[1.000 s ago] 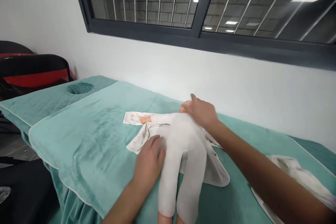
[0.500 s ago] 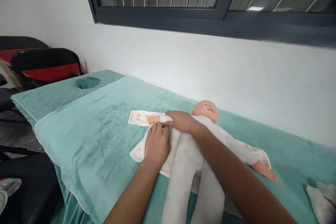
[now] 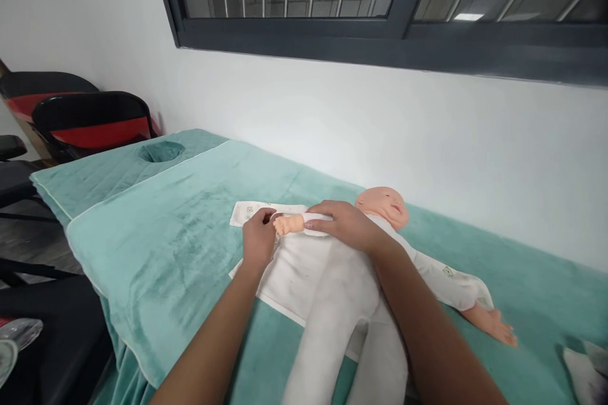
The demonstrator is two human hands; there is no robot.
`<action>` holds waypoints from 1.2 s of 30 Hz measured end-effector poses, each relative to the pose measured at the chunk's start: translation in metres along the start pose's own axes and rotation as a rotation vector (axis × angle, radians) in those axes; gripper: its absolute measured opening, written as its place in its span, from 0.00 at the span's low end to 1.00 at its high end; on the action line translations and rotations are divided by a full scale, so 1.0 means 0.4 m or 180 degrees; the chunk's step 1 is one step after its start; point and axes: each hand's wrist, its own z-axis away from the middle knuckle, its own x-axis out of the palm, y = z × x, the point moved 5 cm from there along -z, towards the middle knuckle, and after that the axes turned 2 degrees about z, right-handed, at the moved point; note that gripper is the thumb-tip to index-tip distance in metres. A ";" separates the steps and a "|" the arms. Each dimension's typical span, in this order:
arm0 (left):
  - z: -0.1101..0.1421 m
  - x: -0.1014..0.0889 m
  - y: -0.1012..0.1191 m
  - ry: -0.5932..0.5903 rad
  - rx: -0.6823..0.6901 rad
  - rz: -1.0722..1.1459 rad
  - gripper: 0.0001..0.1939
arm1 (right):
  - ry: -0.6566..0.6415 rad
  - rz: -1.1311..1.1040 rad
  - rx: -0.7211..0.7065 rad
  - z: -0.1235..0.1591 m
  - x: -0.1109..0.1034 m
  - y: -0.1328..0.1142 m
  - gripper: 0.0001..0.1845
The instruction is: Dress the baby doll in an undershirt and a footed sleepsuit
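A baby doll point(image 3: 382, 204) with a white cloth body lies on its back on a teal towel point(image 3: 180, 234), head toward the wall. A white printed baby garment point(image 3: 294, 269) is spread under it. My left hand point(image 3: 258, 242) is closed on the garment's empty sleeve point(image 3: 251, 211) beside the doll's small hand point(image 3: 287, 224). My right hand point(image 3: 344, 224) wraps round the doll's upper arm at the shoulder. The doll's other arm point(image 3: 475, 310) is in a sleeve and stretches to the right.
The towel covers a teal padded bed point(image 3: 95, 168) with a face hole point(image 3: 160, 152), set along a white wall under a barred window. Black and red chairs point(image 3: 90, 120) stand at the left. Another crumpled cloth point(image 3: 586, 370) lies at the lower right.
My left hand moved up from the garment's side panel and closed on the sleeve opening. My right hand slid along the doll's arm, lifting it a little; the doll's hand now points at the sleeve.
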 end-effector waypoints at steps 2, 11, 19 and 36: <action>0.011 -0.018 -0.007 0.0165 -0.0163 0.0330 0.12 | -0.0073 0.0185 0.0060 0.001 0.003 0.004 0.20; 0.068 -0.026 0.027 0.0274 0.0392 0.0978 0.09 | 0.0017 0.1317 0.0147 -0.014 0.039 -0.005 0.15; 0.131 0.045 0.094 -0.0632 0.1517 0.0779 0.08 | 0.0113 0.2011 0.0191 -0.031 0.062 -0.013 0.07; 0.166 0.074 0.108 -0.0770 0.0947 0.0972 0.08 | 0.0447 0.1843 0.0652 -0.041 0.029 0.006 0.20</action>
